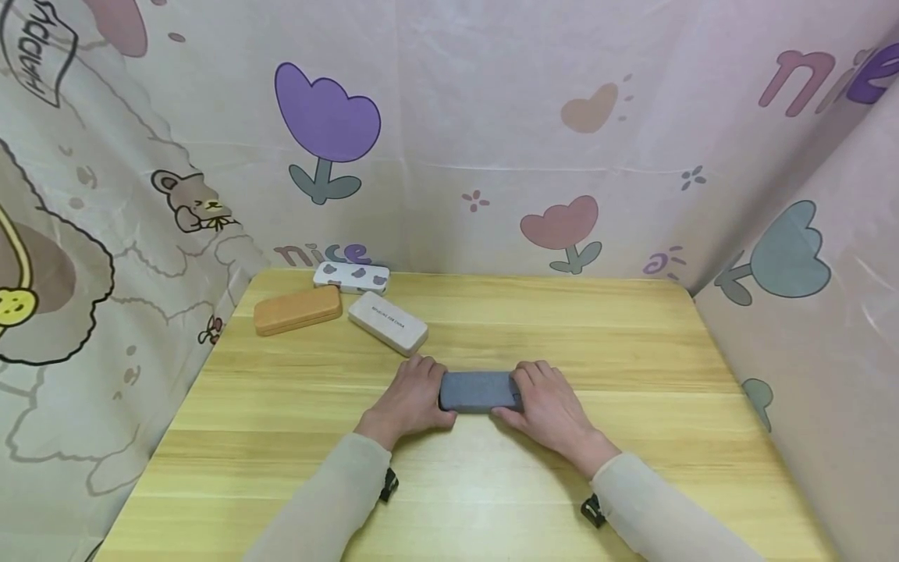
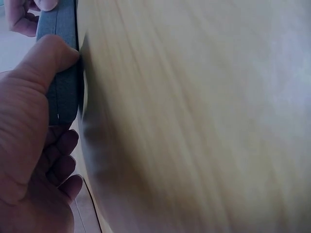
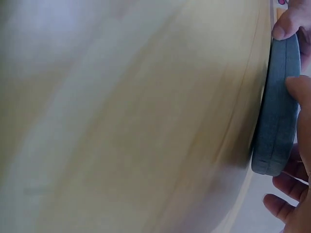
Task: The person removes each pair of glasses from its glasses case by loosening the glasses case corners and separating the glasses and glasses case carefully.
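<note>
A blue-grey glasses case [image 1: 479, 391] lies lengthwise across the middle of the table, its lid seam facing the person. My left hand [image 1: 413, 396] grips its left end, thumb on the near side and fingers around the far side. At the other end, my right hand [image 1: 549, 407] holds the case with the thumb along the front and fingers over the far edge. The left wrist view shows the thumb [image 2: 51, 56] pressed on the case's side [image 2: 63, 90]. From the right wrist, the seam runs along the closed case [image 3: 278, 116].
Farther back on the left stand three more cases: an orange one [image 1: 298, 311], a white one with printed lettering [image 1: 388, 323], and a white one with grey patches [image 1: 351, 277]. The wooden table [image 1: 604, 336] meets a printed curtain [image 1: 449, 117] behind and at both sides.
</note>
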`<state>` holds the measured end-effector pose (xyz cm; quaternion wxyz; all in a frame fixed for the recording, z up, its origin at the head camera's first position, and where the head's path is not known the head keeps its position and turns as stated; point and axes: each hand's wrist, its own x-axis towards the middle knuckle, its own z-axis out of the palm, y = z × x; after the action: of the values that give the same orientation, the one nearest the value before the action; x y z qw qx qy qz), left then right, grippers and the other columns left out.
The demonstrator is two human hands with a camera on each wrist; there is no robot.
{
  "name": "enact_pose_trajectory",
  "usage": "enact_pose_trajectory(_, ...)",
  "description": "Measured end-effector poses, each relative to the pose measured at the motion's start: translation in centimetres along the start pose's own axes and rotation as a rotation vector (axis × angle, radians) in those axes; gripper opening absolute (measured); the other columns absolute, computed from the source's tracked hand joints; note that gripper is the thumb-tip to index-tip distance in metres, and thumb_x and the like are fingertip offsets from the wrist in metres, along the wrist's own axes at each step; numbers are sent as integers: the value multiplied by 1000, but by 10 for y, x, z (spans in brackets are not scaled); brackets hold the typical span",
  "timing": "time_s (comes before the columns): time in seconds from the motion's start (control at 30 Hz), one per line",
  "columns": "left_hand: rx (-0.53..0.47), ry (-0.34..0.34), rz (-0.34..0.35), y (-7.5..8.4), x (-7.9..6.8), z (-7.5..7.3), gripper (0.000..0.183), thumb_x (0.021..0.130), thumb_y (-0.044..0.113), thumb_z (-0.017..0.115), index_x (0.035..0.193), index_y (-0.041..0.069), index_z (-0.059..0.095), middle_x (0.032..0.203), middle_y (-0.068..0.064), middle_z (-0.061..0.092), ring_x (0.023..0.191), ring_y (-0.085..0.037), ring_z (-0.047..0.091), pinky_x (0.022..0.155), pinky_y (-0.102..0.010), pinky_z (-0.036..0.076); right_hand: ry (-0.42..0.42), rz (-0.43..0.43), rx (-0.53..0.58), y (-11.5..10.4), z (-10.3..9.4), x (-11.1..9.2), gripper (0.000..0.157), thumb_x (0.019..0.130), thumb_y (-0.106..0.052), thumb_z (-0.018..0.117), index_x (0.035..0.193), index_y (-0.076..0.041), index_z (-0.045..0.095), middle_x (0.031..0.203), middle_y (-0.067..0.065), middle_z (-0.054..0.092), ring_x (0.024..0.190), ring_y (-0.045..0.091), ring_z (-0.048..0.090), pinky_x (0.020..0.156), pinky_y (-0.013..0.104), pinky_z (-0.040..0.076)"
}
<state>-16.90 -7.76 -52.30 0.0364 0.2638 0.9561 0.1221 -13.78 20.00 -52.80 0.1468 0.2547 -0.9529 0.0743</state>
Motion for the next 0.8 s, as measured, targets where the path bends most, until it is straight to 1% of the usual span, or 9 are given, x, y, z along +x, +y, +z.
enact_pose_trajectory(0.13, 6, 2, -2, 0, 0, 0, 76, 81, 55, 81, 131, 2, 62, 124, -11, 63, 118, -28, 49, 109, -48, 41, 9, 2, -9, -1, 1, 2, 65, 91, -63, 73, 116, -4, 67, 115, 11, 69, 104, 28, 61, 90, 43, 53)
enact_pose_trajectory(0.37, 5, -21, -11, 1, 0, -1, 77, 82, 55, 80, 134, 2, 61, 127, -11, 63, 120, -29, 48, 112, -48, 40, -1, 14, -8, 1, 2, 4, 67, 89, -66, 73, 115, -5, 67, 114, 10, 69, 104, 27, 61, 87, 42, 52)
enact_pose_trajectory(0.57, 2, -37, -17, 0, 1, -1, 78, 82, 56, 81, 135, 2, 60, 130, -12, 62, 121, -28, 48, 113, -48, 39, -13, 27, 0, 3, 2, 5, 67, 88, -67, 72, 115, -6, 67, 114, 10, 69, 104, 27, 61, 88, 43, 51)
enact_pose_trajectory(0.8, 5, -34, -8, 0, 2, -1, 80, 82, 57, 81, 135, 1, 60, 129, -12, 63, 120, -28, 49, 111, -48, 41, -22, 36, -20, 3, 1, 6, 69, 88, -71, 70, 114, -7, 68, 113, 8, 70, 105, 26, 62, 87, 44, 49)
